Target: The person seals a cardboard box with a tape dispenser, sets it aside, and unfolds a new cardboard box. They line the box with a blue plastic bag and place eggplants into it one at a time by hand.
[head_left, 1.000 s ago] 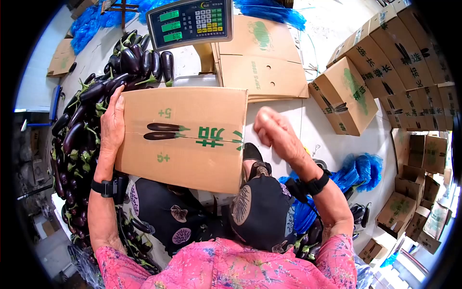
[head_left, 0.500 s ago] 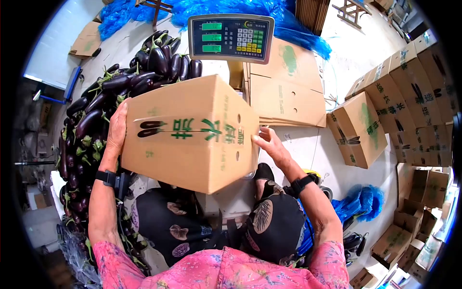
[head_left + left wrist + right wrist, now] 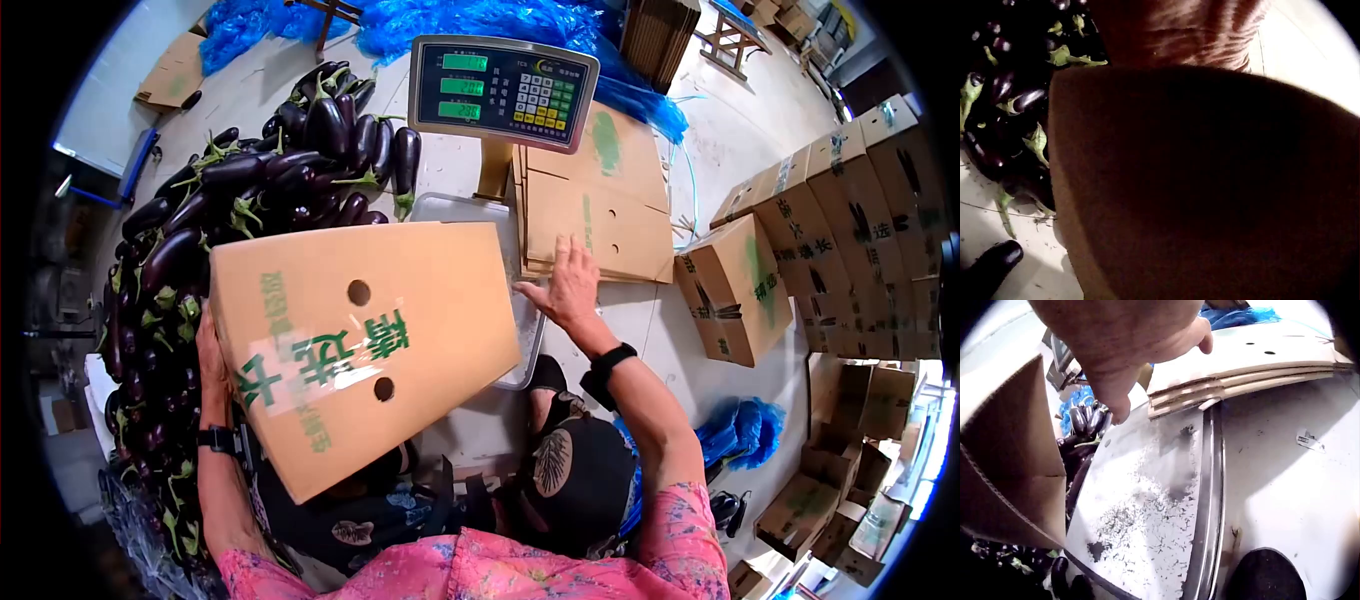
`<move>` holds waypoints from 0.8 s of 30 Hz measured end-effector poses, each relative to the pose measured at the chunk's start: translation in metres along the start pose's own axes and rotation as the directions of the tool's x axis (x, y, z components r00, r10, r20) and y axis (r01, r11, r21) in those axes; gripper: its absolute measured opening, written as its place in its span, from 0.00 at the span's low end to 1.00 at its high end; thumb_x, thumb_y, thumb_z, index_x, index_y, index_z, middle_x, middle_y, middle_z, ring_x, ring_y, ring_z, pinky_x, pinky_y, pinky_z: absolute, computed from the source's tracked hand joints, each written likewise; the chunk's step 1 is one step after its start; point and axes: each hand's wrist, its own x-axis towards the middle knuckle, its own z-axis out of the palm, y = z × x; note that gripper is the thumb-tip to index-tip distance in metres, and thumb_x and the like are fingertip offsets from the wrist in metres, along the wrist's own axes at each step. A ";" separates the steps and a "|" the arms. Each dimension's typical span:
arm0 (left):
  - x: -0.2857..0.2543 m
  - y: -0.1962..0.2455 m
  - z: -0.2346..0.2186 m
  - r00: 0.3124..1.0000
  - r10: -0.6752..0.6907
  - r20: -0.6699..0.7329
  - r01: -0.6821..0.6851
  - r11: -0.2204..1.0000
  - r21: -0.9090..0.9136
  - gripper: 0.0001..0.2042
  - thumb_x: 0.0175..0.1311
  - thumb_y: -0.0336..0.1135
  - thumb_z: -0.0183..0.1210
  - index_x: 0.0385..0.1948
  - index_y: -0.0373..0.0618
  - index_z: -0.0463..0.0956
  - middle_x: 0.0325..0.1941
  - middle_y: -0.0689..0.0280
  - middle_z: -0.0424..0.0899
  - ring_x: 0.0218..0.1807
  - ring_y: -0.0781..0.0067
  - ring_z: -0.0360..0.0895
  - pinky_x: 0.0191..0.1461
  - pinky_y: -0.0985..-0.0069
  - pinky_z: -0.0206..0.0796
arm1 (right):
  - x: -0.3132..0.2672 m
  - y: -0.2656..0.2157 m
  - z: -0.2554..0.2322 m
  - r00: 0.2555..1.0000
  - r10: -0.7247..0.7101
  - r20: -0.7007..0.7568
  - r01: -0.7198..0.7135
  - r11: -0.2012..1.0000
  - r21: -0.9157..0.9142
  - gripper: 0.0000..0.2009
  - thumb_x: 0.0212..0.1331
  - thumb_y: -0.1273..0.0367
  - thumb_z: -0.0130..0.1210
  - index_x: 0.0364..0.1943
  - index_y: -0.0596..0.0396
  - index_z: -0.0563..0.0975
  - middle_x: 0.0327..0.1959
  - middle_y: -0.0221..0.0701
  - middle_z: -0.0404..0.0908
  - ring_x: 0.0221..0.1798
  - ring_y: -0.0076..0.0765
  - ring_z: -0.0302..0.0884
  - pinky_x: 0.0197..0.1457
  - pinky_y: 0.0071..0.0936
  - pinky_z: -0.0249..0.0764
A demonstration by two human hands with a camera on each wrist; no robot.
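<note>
A cardboard box point(image 3: 450, 300) with green print and two round holes is tilted over the person's lap; its open end point(image 3: 1013, 456) shows in the right wrist view. The left hand point(image 3: 211, 360) holds its left side, fingers hidden behind the cardboard. In the left wrist view the box's dark surface point(image 3: 1197, 181) lies below part of that hand point(image 3: 1182, 31). Spread and holding nothing, the right hand point(image 3: 573, 285) is right of the box, near the flat cardboard stack point(image 3: 560, 210) and above the edge of the scale platform point(image 3: 1147, 519).
Eggplants point(image 3: 150, 260) are heaped along the left. The scale display point(image 3: 505, 92) stands beyond the box. Closed boxes point(image 3: 850, 240) are stacked at the right, with one box point(image 3: 738, 290) in front. Blue plastic point(image 3: 740, 430) lies by the right forearm.
The box has turned, bringing its two-holed face upward, and has shifted left and toward the person. The right hand has come off the box and spread open. The left hand has moved toward the body.
</note>
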 end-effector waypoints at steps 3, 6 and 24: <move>-0.021 -0.006 0.002 0.995 -0.089 0.039 0.094 0.987 -0.129 0.24 0.78 0.49 0.42 0.60 0.37 0.71 0.51 0.65 0.82 0.50 0.76 0.78 0.54 0.77 0.70 | 0.025 -0.009 0.032 1.000 -0.020 -0.007 0.019 0.991 -0.135 0.55 0.40 0.44 0.71 0.69 0.65 0.60 0.68 0.61 0.60 0.69 0.69 0.58 0.67 0.57 0.59; -0.048 -0.019 0.010 0.982 -0.181 0.062 0.190 0.959 -0.209 0.25 0.78 0.50 0.42 0.61 0.37 0.71 0.51 0.65 0.82 0.50 0.75 0.78 0.54 0.77 0.70 | 0.042 0.000 0.077 0.999 -0.028 -0.032 0.018 0.959 -0.281 0.39 0.59 0.56 0.57 0.71 0.64 0.58 0.63 0.65 0.64 0.65 0.72 0.62 0.63 0.59 0.62; -0.117 -0.042 0.006 0.941 -0.325 0.094 0.338 0.890 -0.305 0.27 0.77 0.53 0.41 0.62 0.37 0.69 0.52 0.64 0.81 0.51 0.75 0.78 0.55 0.77 0.71 | 0.102 0.088 -0.187 0.957 0.128 -0.259 -0.117 0.991 0.058 0.22 0.59 0.66 0.53 0.57 0.62 0.70 0.32 0.56 0.82 0.37 0.60 0.83 0.43 0.49 0.77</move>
